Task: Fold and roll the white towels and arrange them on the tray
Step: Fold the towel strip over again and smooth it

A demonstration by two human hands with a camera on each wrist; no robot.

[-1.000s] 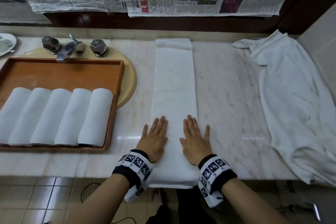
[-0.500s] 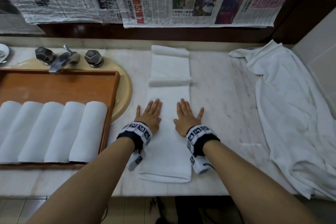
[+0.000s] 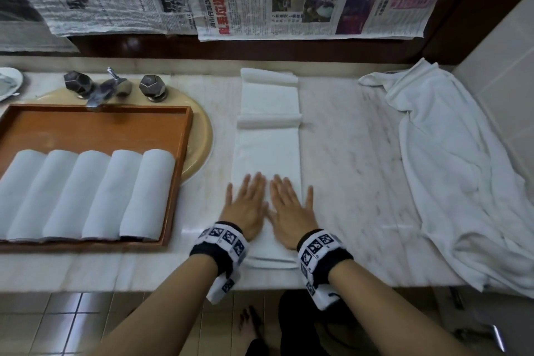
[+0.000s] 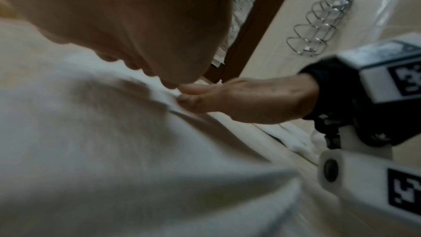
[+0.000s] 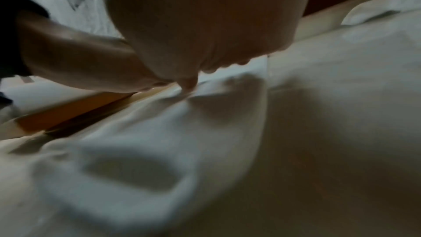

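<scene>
I pressed my left hand (image 3: 245, 208) and right hand (image 3: 291, 211) flat, fingers straight, on the near end of one folded towel (image 3: 268, 153) — its long axis ran from me toward the wall across the table (image 3: 346, 153). Five rolled towels (image 3: 86, 193) lay side by side in the tray (image 3: 179, 170).

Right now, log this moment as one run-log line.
left hand flat on folded towel | right hand flat beside it | five rolled towels in tray

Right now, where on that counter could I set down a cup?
Bare marble lies between the folded towel and the crumpled towel. The tray's far half is free; five rolled towels fill its near half.
</scene>
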